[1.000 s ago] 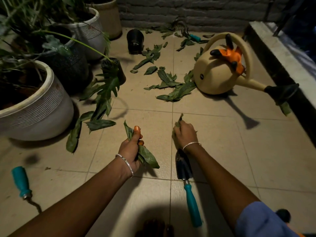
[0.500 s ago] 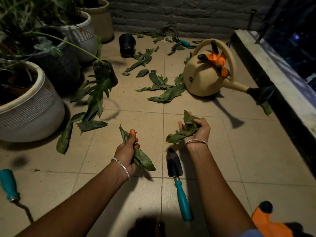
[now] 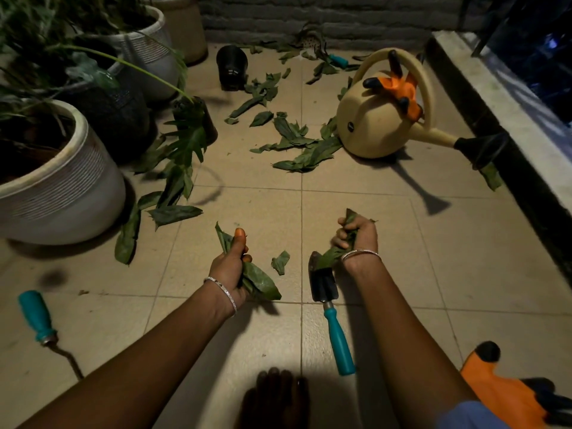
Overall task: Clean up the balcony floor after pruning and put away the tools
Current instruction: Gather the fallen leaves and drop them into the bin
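My left hand (image 3: 230, 266) grips a bunch of cut green leaves (image 3: 258, 281) just above the tiled floor. My right hand (image 3: 359, 236) is closed on a second bunch of leaves (image 3: 329, 258) that trails down over the blade of a black trowel with a teal handle (image 3: 332, 317), which lies on the tiles between my arms. One small leaf scrap (image 3: 280, 262) rests between my hands. More cut leaves (image 3: 297, 147) are scattered further out, beside a cream watering can (image 3: 377, 128).
An orange-and-black glove (image 3: 399, 88) sits on the watering can, another glove (image 3: 507, 394) lies at lower right. A teal-handled tool (image 3: 35, 317) lies at left. White planters (image 3: 58, 193) line the left side, a tipped black pot (image 3: 231, 68) lies at the back, a raised ledge (image 3: 510, 109) runs along the right.
My right hand lifted leaves off the floor, then closed tighter on them and drew back toward the trowel blade. A small scrap now lies between my hands. My left hand kept its bunch.
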`<action>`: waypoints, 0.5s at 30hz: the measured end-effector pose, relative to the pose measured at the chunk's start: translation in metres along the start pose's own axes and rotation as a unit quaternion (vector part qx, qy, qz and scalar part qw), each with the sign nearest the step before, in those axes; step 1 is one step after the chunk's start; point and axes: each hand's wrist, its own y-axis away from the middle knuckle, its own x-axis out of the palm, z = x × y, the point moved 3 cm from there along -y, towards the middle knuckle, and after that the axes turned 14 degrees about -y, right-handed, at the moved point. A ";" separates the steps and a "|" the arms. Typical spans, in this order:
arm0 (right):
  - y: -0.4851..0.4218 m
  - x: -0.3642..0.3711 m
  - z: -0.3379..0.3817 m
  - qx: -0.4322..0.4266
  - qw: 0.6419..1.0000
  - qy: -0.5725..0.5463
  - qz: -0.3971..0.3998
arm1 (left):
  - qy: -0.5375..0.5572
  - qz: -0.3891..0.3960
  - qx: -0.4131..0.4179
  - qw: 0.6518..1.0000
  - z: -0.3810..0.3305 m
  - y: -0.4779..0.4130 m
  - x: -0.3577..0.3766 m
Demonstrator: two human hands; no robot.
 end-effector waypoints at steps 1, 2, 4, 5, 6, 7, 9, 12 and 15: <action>0.008 0.004 -0.006 0.012 0.999 0.028 0.012 | 0.000 -0.003 -0.007 1.000 0.002 -0.001 -0.004; 0.014 0.008 -0.014 0.017 0.997 0.069 0.021 | 0.005 -0.001 -0.014 1.000 0.005 -0.002 -0.007; 0.024 0.013 -0.033 0.006 0.981 0.191 0.033 | 0.015 0.000 -0.020 1.000 0.008 -0.003 -0.013; 0.028 0.015 -0.044 0.002 0.966 0.257 0.040 | 0.017 -0.002 -0.022 1.000 0.009 -0.003 -0.016; 0.031 0.016 -0.055 -0.001 0.943 0.330 0.049 | 0.017 -0.004 -0.021 1.000 0.010 -0.004 -0.019; 0.035 0.017 -0.065 -0.007 0.902 0.427 0.057 | 0.019 -0.004 -0.021 1.000 0.010 -0.003 -0.021; 0.042 0.021 -0.082 -0.046 0.769 0.634 0.067 | 0.022 -0.003 -0.020 1.000 0.010 -0.004 -0.025; 0.047 0.025 -0.100 -0.118 0.659 0.741 0.054 | 0.017 0.002 -0.018 1.000 0.009 -0.005 -0.029; 0.048 0.025 -0.111 -0.136 0.645 0.751 0.040 | 0.005 0.003 -0.015 1.000 0.007 -0.006 -0.029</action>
